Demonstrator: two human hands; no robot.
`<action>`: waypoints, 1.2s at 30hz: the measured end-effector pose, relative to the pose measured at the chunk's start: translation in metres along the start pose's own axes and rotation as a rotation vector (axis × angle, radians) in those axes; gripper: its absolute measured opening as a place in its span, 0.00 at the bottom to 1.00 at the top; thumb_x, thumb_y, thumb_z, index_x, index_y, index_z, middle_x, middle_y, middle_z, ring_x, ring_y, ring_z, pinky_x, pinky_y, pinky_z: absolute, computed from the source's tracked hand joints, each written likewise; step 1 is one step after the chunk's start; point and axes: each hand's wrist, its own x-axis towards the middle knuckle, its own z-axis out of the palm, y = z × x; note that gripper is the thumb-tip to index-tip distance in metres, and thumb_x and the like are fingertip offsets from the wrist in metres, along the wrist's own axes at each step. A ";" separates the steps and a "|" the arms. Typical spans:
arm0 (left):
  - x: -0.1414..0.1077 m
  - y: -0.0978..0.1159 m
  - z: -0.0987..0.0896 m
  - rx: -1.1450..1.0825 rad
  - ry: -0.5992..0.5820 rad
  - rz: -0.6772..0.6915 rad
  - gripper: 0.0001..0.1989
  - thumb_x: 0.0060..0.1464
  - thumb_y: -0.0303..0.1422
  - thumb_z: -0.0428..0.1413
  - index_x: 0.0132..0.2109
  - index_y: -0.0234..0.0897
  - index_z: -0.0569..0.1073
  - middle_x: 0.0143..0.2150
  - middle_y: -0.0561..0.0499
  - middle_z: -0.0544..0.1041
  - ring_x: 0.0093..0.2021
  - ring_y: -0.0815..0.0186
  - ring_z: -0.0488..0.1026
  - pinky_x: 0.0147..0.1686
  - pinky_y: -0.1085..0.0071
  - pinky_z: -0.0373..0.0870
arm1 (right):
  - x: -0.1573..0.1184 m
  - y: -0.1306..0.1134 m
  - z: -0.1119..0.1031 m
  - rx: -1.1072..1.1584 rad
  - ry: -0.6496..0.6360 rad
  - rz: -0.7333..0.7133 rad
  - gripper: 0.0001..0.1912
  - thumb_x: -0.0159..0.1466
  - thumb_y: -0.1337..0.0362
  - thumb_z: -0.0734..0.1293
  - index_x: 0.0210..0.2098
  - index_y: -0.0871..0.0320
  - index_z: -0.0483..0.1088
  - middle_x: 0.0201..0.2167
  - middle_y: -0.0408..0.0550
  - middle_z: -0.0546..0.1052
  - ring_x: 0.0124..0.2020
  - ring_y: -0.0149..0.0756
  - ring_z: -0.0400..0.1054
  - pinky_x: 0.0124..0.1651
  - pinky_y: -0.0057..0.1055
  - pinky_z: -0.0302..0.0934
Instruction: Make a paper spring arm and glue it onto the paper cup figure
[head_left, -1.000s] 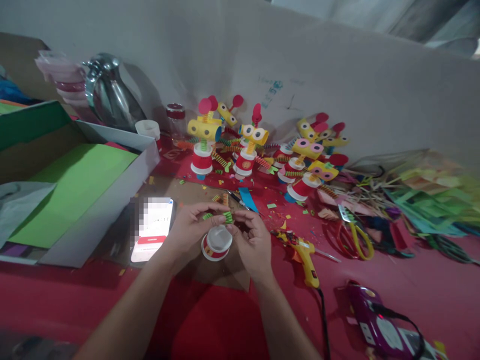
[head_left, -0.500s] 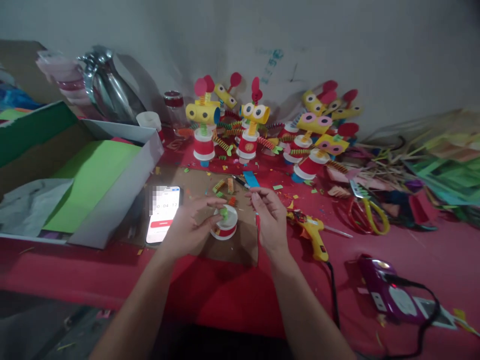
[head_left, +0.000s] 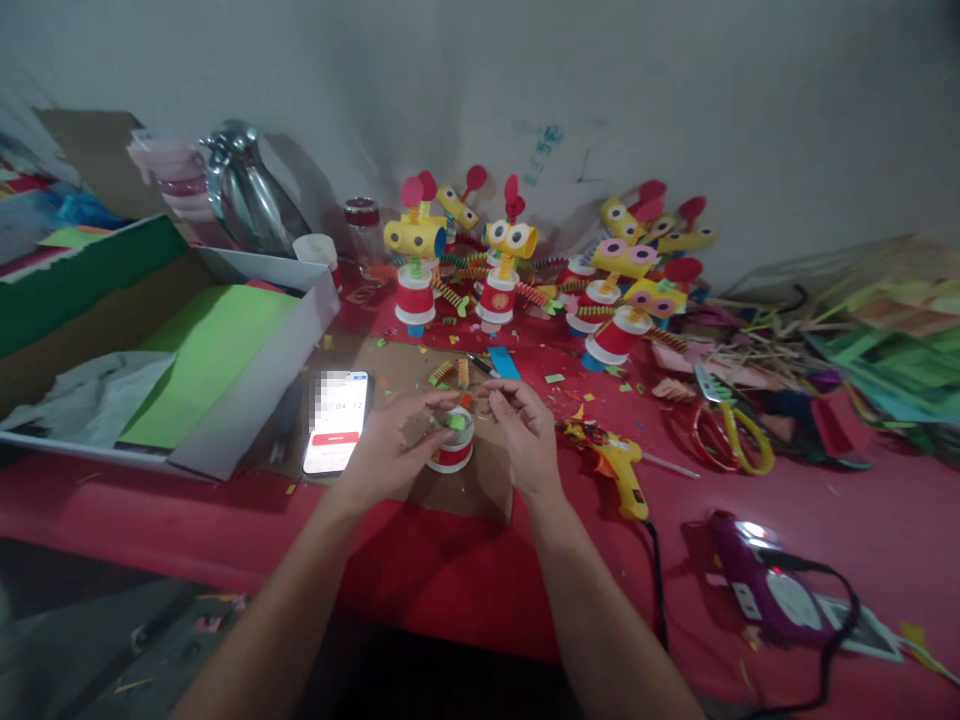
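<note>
A red and white paper cup stands upside down on a brown cardboard sheet, with a small green paper piece at its top. My left hand is at the cup's left, fingers apart, the thumb tip beside the green piece; I see nothing held in it. To the right of the cup is my right hand, thumb and forefinger pinched together; what they hold, if anything, is too small to tell. Folded paper springs lie behind the cup, near a blue paper strip.
Finished cup figures stand along the wall. A phone and an open box are on the left. On the right lie a yellow glue gun, scissors and a purple device with a cable.
The view has shifted slightly. My right hand has moved a little closer to the cup and my left hand, its thumb still by the green piece.
</note>
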 end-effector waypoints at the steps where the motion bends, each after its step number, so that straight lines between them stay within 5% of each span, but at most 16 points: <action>1: -0.002 0.000 0.000 -0.005 0.012 -0.008 0.20 0.54 0.32 0.59 0.54 0.42 0.72 0.51 0.46 0.78 0.52 0.59 0.73 0.54 0.59 0.67 | 0.000 0.000 0.000 0.006 -0.005 -0.004 0.08 0.62 0.58 0.66 0.38 0.53 0.73 0.35 0.45 0.77 0.37 0.35 0.69 0.43 0.34 0.63; 7: -0.020 -0.015 0.010 -0.113 0.077 -0.019 0.39 0.49 0.32 0.62 0.66 0.46 0.57 0.63 0.43 0.67 0.62 0.54 0.64 0.60 0.52 0.61 | -0.008 -0.007 -0.009 -0.082 -0.012 -0.034 0.06 0.62 0.61 0.66 0.37 0.53 0.75 0.35 0.44 0.77 0.39 0.36 0.70 0.45 0.34 0.62; 12: -0.026 -0.026 0.028 -0.323 0.101 -0.155 0.43 0.45 0.29 0.64 0.66 0.44 0.55 0.63 0.42 0.67 0.63 0.53 0.64 0.62 0.51 0.59 | -0.021 -0.030 -0.009 -0.343 -0.084 -0.113 0.07 0.63 0.60 0.66 0.39 0.53 0.74 0.38 0.46 0.78 0.39 0.38 0.70 0.44 0.36 0.62; 16: -0.026 -0.025 0.040 -0.477 0.108 -0.203 0.40 0.45 0.28 0.62 0.65 0.40 0.57 0.59 0.41 0.70 0.58 0.56 0.69 0.58 0.55 0.65 | -0.027 -0.048 0.004 -0.676 -0.233 -0.255 0.11 0.62 0.60 0.67 0.43 0.53 0.74 0.42 0.49 0.77 0.45 0.42 0.68 0.51 0.41 0.60; 19: -0.027 -0.024 0.046 -0.349 0.175 -0.201 0.34 0.45 0.26 0.62 0.61 0.39 0.63 0.54 0.43 0.73 0.53 0.57 0.72 0.55 0.55 0.67 | -0.026 -0.050 0.014 -0.793 -0.259 -0.300 0.13 0.61 0.59 0.68 0.45 0.52 0.74 0.44 0.51 0.75 0.49 0.45 0.67 0.55 0.45 0.58; 28: -0.024 -0.020 0.069 -0.064 0.486 -0.213 0.24 0.39 0.24 0.62 0.47 0.37 0.70 0.45 0.44 0.73 0.48 0.54 0.70 0.48 0.56 0.68 | -0.014 -0.035 0.014 -0.754 -0.334 -0.353 0.14 0.60 0.72 0.60 0.39 0.52 0.74 0.42 0.49 0.74 0.48 0.40 0.68 0.56 0.41 0.61; 36: -0.023 -0.020 0.073 -0.188 0.464 -0.225 0.25 0.42 0.27 0.61 0.49 0.37 0.65 0.45 0.45 0.74 0.45 0.56 0.73 0.45 0.59 0.68 | -0.004 -0.037 0.009 -0.702 -0.466 -0.450 0.22 0.50 0.79 0.55 0.36 0.54 0.73 0.46 0.49 0.75 0.51 0.39 0.68 0.55 0.38 0.61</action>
